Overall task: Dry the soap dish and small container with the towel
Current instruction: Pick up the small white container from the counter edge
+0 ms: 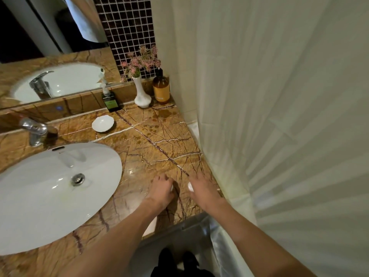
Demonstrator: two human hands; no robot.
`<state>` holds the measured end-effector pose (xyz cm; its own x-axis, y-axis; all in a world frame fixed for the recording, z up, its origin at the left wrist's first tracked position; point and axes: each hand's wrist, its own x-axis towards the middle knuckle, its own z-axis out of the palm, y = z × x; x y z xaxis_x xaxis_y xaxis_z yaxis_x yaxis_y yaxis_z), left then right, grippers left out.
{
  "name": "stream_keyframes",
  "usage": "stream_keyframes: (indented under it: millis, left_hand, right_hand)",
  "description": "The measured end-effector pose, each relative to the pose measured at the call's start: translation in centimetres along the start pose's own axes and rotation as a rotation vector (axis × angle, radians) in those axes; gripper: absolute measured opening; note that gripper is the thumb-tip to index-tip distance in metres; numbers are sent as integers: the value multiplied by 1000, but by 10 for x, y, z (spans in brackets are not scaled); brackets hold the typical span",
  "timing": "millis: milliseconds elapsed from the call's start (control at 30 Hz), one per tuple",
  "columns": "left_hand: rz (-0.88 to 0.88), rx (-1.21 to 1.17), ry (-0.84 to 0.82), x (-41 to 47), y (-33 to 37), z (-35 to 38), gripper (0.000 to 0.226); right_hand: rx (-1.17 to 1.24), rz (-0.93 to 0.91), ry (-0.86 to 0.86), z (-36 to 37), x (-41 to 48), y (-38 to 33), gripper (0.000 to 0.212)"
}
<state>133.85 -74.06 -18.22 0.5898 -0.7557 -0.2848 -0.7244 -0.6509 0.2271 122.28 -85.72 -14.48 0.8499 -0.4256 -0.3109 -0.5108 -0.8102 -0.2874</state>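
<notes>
The white scalloped soap dish sits empty on the marble counter, behind the basin and far from both hands. My left hand rests near the counter's front edge with its fingers curled over a small white container, of which only a sliver shows. My right hand lies a little to the right, gripping a small white piece at its thumb side. The two hands are slightly apart. A pale patch shows under my left forearm; I cannot tell whether it is the towel.
A white basin with a chrome tap fills the left. At the back stand a dark bottle, a white vase of pink flowers and an amber pump bottle. A shower curtain hangs along the right.
</notes>
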Motion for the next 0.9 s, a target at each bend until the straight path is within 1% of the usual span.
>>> stream_keyframes:
  millis: [67, 133, 300, 400, 500, 567, 667, 800, 900]
  left_hand:
    - [-9, -11, -10, 0, 0, -1, 43]
    - [-12, -38, 1, -1, -1, -2, 44]
    - [-45, -135, 88, -12, -12, -18, 44]
    - [-115, -209, 158, -23, -26, -37, 45]
    - [-194, -209, 269, -36, -44, -59, 44]
    - [-258, -218, 319, -45, -58, -75, 44]
    - [-341, -249, 339, -59, -83, -92, 45]
    - [-427, -278, 331, -68, -122, -104, 48]
    - [-479, -305, 342, -67, -150, -108, 49]
  right_hand:
    - [-5, -17, -11, 0, -1, -2, 51]
    - [-12, -29, -16, 1, -1, -5, 49]
    - [-29, -91, 13, -4, 5, -18, 48]
    - [-34, -144, 14, -9, 13, -34, 51]
    - [-45, -249, 12, -15, 28, -55, 54]
    - [-51, -321, 12, -20, 41, -75, 49]
    - [-33, -376, 20, -20, 57, -108, 41]
    - [-14, -449, -10, -11, 82, -149, 42]
    - [-44, -487, -27, -2, 106, -175, 38]
